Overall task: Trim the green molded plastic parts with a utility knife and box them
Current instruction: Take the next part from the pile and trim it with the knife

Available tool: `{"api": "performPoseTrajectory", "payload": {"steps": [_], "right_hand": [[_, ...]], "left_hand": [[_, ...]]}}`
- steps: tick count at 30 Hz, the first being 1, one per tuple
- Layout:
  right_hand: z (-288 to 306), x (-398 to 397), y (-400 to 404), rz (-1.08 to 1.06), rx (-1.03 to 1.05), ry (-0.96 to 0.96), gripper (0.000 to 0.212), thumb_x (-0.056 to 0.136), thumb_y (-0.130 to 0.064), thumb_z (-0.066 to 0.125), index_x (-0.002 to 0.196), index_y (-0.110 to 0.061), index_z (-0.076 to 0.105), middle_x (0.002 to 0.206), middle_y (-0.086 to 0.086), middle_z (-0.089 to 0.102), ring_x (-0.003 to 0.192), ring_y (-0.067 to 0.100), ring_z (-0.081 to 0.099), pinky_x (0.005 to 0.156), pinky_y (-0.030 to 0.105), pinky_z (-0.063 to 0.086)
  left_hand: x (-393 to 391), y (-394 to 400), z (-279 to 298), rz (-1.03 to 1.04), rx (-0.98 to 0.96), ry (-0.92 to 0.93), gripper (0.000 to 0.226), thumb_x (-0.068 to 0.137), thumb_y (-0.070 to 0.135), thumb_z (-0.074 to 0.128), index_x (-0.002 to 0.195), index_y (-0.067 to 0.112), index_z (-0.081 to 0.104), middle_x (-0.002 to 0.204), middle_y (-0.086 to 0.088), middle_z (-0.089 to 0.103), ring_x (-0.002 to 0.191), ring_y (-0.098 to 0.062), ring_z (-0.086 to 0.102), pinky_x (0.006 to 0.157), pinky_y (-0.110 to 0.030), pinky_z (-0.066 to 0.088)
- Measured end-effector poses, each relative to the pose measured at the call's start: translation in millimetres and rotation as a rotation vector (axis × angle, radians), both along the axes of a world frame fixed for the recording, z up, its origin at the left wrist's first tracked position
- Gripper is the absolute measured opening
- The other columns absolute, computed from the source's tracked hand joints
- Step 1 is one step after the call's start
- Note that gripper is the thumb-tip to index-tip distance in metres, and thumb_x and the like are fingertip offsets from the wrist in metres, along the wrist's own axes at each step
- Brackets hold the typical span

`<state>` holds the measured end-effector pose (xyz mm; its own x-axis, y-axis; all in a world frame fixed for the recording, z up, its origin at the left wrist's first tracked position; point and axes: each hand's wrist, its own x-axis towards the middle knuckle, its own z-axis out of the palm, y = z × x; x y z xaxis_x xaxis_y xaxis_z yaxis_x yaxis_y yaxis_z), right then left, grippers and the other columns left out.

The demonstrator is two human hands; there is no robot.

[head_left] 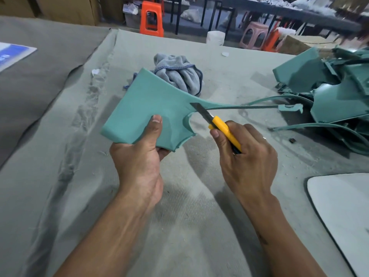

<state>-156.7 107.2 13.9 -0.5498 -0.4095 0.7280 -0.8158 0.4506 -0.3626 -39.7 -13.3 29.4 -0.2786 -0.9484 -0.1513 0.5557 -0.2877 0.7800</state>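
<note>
- A green molded part (147, 108) is held above the cloth-covered table (189, 226), just left of the centre of the view, with its broad face turned up toward the camera.
- The part is gripped at its near edge by the left hand (139, 162): the thumb (154, 126) is pressed flat on the upper face, and the other fingers are curled beneath, only partly seen.
- From the part's 3 o'clock side a thin green strip (249, 103) is seen running out toward a heap of further green parts (335, 96), which is piled at the 2 o'clock edge of the table.
- A yellow utility knife (223, 128) is clasped in the right hand (247, 158), fingers closed around the handle, with the thumb laid along its near side.
- The dark blade (199, 109) is extended toward 10 o'clock, and its tip is set against the part where the thin strip joins the body.
- A crumpled grey towel (179, 74) is lying at 12 o'clock behind the part, resting on the table.
- A white curved panel (343, 206) is seen at 4 o'clock, at the table's right edge.
- Orange (151, 19) and pink stools (254, 36) are seen on the floor beyond the table's far edge.
</note>
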Motion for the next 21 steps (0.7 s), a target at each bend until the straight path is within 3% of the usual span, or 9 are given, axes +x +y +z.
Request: {"api": "performPoseTrajectory", "payload": {"steps": [11, 15, 17, 19, 21], "right_hand": [[-3, 1, -2, 0.133, -0.002, -0.106, 0.033, 0.103, -0.047, 0.064, 0.104, -0.017, 0.077, 0.061, -0.004, 0.059, 0.046, 0.014, 0.049, 0.044, 0.034, 0.045], [0, -12, 7, -0.062, -0.067, -0.170, 0.033, 0.101, -0.048, 0.063, 0.104, -0.018, 0.076, 0.053, -0.009, 0.048, 0.043, 0.006, 0.044, 0.044, 0.020, 0.031], [2, -20, 13, -0.168, -0.117, -0.201, 0.034, 0.102, -0.047, 0.062, 0.103, -0.015, 0.074, 0.055, -0.006, 0.047, 0.046, 0.006, 0.043, 0.048, 0.022, 0.029], [4, -18, 12, -0.166, -0.139, -0.175, 0.034, 0.103, -0.046, 0.061, 0.102, -0.014, 0.072, 0.056, -0.008, 0.046, 0.047, 0.004, 0.042, 0.048, 0.023, 0.031], [4, -7, 4, -0.069, -0.129, -0.141, 0.034, 0.102, -0.047, 0.059, 0.102, -0.017, 0.072, 0.056, -0.015, 0.044, 0.046, -0.003, 0.041, 0.047, 0.010, 0.030]], "left_hand": [[0, 7, -1, 0.080, -0.196, 0.011, 0.024, 0.086, 0.001, 0.078, 0.102, 0.018, 0.071, 0.096, 0.008, 0.079, 0.092, -0.016, 0.076, 0.069, -0.038, 0.063], [1, 6, -2, 0.113, -0.202, 0.049, 0.025, 0.086, 0.002, 0.078, 0.104, 0.018, 0.071, 0.099, 0.007, 0.079, 0.096, -0.018, 0.076, 0.072, -0.039, 0.063], [2, 4, -4, 0.133, -0.184, 0.071, 0.027, 0.086, 0.004, 0.079, 0.108, 0.017, 0.071, 0.103, 0.006, 0.079, 0.098, -0.020, 0.076, 0.073, -0.037, 0.063], [1, 3, -5, 0.153, -0.162, 0.084, 0.029, 0.086, 0.006, 0.080, 0.111, 0.016, 0.070, 0.105, 0.005, 0.079, 0.100, -0.020, 0.075, 0.073, -0.036, 0.063], [0, 3, -6, 0.175, -0.138, 0.097, 0.031, 0.085, 0.007, 0.081, 0.113, 0.015, 0.070, 0.108, 0.004, 0.078, 0.102, -0.021, 0.075, 0.075, -0.037, 0.063]]}}
